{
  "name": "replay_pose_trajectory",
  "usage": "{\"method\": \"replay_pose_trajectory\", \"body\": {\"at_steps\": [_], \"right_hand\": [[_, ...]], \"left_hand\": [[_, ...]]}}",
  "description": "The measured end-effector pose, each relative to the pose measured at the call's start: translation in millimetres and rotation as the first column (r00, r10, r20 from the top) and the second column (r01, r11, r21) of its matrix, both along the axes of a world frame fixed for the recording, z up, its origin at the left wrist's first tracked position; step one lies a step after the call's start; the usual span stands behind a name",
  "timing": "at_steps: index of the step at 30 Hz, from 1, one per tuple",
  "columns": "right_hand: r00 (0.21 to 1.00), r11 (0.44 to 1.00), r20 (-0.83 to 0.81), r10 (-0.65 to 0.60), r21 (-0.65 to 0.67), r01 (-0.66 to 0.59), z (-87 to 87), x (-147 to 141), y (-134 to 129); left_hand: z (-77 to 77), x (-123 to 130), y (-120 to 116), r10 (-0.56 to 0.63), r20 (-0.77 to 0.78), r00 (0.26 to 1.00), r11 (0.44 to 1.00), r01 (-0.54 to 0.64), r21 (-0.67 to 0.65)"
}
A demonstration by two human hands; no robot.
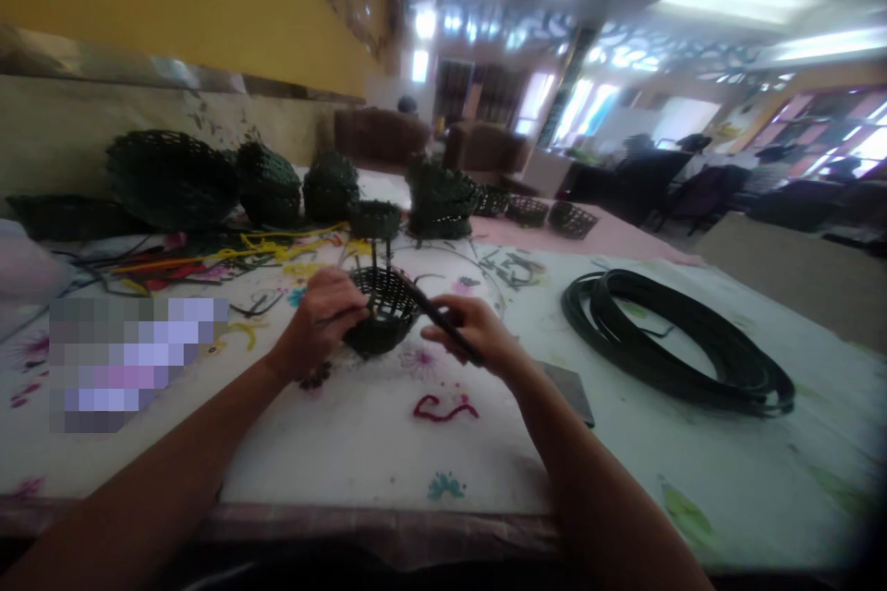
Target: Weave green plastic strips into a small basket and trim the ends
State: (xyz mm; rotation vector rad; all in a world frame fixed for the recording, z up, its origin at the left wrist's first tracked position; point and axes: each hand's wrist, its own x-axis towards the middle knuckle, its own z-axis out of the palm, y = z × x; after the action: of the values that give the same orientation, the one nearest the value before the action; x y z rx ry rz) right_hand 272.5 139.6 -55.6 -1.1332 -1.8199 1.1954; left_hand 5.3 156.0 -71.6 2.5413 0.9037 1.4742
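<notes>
A small dark green woven basket [384, 319] stands tilted on the table in front of me, with two strips sticking up from its far rim. My left hand [324, 312] is closed on the basket's left rim, thumb and fingers pinched at the edge. My right hand [471, 332] is closed around a long, dark, narrow tool [447, 323] whose far end reaches the basket's right rim. Blur hides the tool's exact kind. A dark red curled strand [443, 408] lies on the table nearer to me.
A coil of dark strip [693, 360] lies on the right, with a flat grey piece [568, 392] beside my right forearm. Several woven baskets [440, 199] line the back. Yellow strands and scraps [277, 249] lie at left, near a pixelated patch. People sit in the background.
</notes>
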Motion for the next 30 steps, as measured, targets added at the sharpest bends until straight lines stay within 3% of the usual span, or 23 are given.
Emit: {"method": "replay_pose_trajectory", "body": {"at_steps": [2,3,5,7,8,11,15,17,18,19,20,21,22,24,27,28,30], "right_hand": [[0.968,0.976,0.141,-0.207,0.092,0.195,-2.1,8,9],[0.907,0.938,0.257,-0.334,0.181,0.294,-4.1,12,14],[0.711,0.865,0.493,-0.501,0.323,0.385,-10.3,20,23],[0.556,0.863,0.661,-0.504,0.352,0.363,-18.6,25,30],[0.516,0.875,0.709,-0.481,0.346,0.340,-22.7,28,32],[0.480,0.896,0.759,-0.440,0.340,0.285,-30.0,32,34],[0.452,0.878,0.754,-0.477,0.390,0.277,-21.4,28,29],[0.498,0.828,0.663,-0.559,0.475,0.298,-14.3,19,22],[0.590,0.792,0.544,-0.597,0.518,0.323,-11.9,12,17],[0.729,0.793,0.398,-0.558,0.514,0.327,-10.8,5,12],[0.867,0.853,0.255,-0.428,0.432,0.294,-11.1,-3,7],[0.957,0.930,0.119,-0.265,0.293,0.222,-12.6,-11,2],[0.994,0.982,0.006,-0.111,0.154,0.109,-15.0,-18,-2],[0.984,1.000,-0.176,0.010,0.020,-0.006,-20.8,-27,-7],[0.943,0.996,-0.334,0.006,-0.083,-0.036,-27.5,-28,-3],[0.930,0.992,-0.367,-0.006,-0.121,-0.041,-28.8,-26,0],[0.906,0.982,-0.422,-0.032,-0.180,-0.049,-31.3,-21,6]], "left_hand": [[-1.5,2,-1,0.017,0.023,1.000,0.999,-0.018,0.029],[-2.6,3,-2,0.022,0.032,0.999,0.998,-0.024,0.050],[-5.0,5,-4,0.026,0.034,0.999,0.995,-0.029,0.095],[-7.2,8,-5,0.030,0.014,0.999,0.990,-0.031,0.139],[-8.1,8,-6,0.032,-0.002,0.999,0.988,-0.031,0.153],[-9.6,8,-6,0.031,-0.052,0.998,0.987,-0.022,0.160],[-9.2,8,-7,0.046,-0.087,0.995,0.988,-0.033,0.148],[-10.0,11,-10,0.087,-0.098,0.991,0.982,-0.069,0.174],[-10.9,15,-11,0.110,-0.105,0.988,0.977,-0.087,0.196],[-12.1,18,-14,0.129,-0.111,0.985,0.970,-0.102,0.220],[-13.3,22,-16,0.140,-0.117,0.983,0.964,-0.109,0.242],[-14.3,26,-19,0.141,-0.122,0.982,0.961,-0.106,0.257],[-14.8,29,-22,0.126,-0.133,0.983,0.961,-0.087,0.262],[-13.0,31,-27,0.056,-0.180,0.982,0.966,-0.008,0.258],[-5.4,22,-29,-0.077,-0.233,0.969,0.953,0.140,0.268],[-3.1,17,-27,-0.095,-0.178,0.979,0.951,0.142,0.274],[-1.6,5,-17,-0.019,0.128,0.992,0.976,-0.010,0.219]]}}
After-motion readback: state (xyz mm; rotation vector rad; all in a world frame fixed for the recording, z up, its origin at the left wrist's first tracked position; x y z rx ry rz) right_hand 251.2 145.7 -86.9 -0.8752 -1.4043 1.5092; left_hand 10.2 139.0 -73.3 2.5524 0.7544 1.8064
